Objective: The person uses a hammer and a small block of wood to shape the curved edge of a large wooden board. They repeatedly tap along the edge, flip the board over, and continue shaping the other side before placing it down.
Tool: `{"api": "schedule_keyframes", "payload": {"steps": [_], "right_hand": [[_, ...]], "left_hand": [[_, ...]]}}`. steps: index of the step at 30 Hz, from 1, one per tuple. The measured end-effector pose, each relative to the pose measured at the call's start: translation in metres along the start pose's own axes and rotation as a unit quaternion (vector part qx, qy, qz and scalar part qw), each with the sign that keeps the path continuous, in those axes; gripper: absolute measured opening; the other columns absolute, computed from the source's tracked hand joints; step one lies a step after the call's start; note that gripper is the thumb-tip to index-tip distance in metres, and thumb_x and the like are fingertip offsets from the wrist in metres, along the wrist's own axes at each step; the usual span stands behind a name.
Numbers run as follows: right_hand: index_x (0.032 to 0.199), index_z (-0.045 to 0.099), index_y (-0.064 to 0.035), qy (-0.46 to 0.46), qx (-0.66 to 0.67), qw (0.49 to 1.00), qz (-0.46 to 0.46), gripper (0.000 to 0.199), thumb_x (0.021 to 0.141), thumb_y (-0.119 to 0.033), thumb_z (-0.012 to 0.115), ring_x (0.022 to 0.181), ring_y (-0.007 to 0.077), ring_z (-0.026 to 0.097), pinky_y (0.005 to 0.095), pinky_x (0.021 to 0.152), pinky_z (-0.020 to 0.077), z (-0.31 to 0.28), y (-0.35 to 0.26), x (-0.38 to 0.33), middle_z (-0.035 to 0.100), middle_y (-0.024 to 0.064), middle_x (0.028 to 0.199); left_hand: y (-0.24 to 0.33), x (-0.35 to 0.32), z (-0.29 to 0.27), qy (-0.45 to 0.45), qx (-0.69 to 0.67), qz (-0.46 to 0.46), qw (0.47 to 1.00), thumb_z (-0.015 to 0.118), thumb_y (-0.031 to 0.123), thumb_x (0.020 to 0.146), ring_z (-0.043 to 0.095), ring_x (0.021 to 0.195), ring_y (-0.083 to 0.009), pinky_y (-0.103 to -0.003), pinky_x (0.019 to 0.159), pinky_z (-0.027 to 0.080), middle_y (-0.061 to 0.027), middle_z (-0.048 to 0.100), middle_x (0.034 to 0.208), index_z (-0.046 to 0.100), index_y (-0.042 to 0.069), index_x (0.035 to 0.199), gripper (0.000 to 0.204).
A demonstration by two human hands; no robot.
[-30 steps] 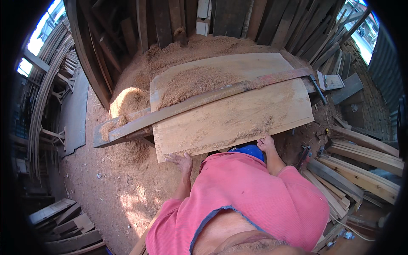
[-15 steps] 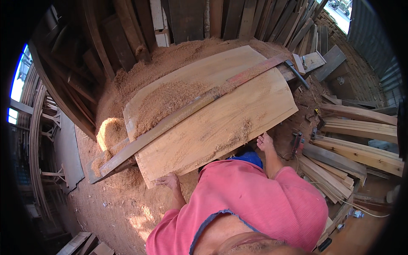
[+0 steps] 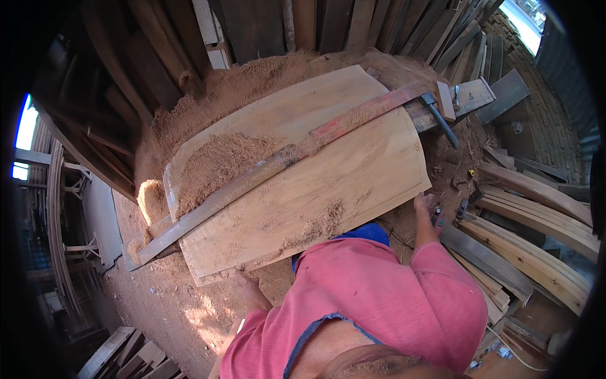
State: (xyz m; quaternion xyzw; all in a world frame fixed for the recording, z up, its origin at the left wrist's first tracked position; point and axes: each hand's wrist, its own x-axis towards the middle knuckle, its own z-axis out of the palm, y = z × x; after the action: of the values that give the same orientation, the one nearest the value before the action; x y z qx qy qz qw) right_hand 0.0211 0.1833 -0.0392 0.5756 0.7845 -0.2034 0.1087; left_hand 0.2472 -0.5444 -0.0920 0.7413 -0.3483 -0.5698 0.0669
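Note:
A wide pale wooden board (image 3: 379,164) lies aslant before me, with shavings scattered over it. Across it runs a long straight wooden bar (image 3: 221,192), partly painted red. My left hand (image 3: 249,287) is at the board's near left edge, a finger stretched toward it. I cannot tell whether that finger touches the wood. By the near right corner is my right hand (image 3: 425,203), fingers bent. A small dark tool (image 3: 438,212) shows beside this hand, partly hidden; whether the hand grips it or the board's corner is unclear.
Shavings heap up (image 3: 240,79) behind the board. Past its far right end lies a hammer-like tool (image 3: 442,120) with a dark handle. Stacked timber strips (image 3: 530,246) crowd the right side, and tall planks (image 3: 252,31) lean at the back.
My right hand has moved right along the near edge to the corner, and its fingers have bent. My left hand has drawn slightly back from the board. The view has shifted a little.

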Motion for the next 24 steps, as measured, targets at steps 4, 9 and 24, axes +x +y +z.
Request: {"api": "schedule_keyframes", "payload": {"steps": [4,9,24], "right_hand": [[0.143,0.047,-0.0008,-0.002,-0.066,0.995,-0.072,0.067,0.094,-0.045,0.058,0.132,0.0446,0.050,0.0514,0.109,0.0423,-0.032,-0.024,0.074,0.050,0.0270,0.144],[0.149,0.038,0.0025,-0.085,-0.072,0.981,-0.160,0.079,0.093,-0.050,0.059,0.136,0.0452,0.047,0.0492,0.112,0.0391,-0.022,-0.059,0.118,0.048,0.0313,0.145],[0.143,0.040,0.0086,-0.143,0.008,0.980,-0.137,0.087,0.091,-0.057,0.063,0.133,0.0413,0.052,0.0438,0.109,0.0416,0.004,0.054,0.086,0.052,0.0316,0.140]], "left_hand": [[-0.066,-0.044,0.066,-0.143,-0.143,-0.044,0.978,0.055,0.060,0.090,0.047,0.132,-0.0338,-0.057,0.105,0.040,-0.0062,0.050,0.146,0.050,0.025,0.140,0.061],[-0.085,-0.081,0.098,-0.245,-0.223,-0.024,0.943,0.045,0.049,0.100,0.057,0.125,-0.0309,-0.053,0.100,0.049,-0.0065,0.058,0.140,0.054,0.020,0.138,0.049],[-0.063,-0.052,0.045,-0.206,-0.175,0.039,0.962,0.036,0.059,0.105,0.061,0.122,-0.0269,-0.042,0.102,0.053,-0.0069,0.058,0.141,0.049,0.012,0.144,0.062]]}}
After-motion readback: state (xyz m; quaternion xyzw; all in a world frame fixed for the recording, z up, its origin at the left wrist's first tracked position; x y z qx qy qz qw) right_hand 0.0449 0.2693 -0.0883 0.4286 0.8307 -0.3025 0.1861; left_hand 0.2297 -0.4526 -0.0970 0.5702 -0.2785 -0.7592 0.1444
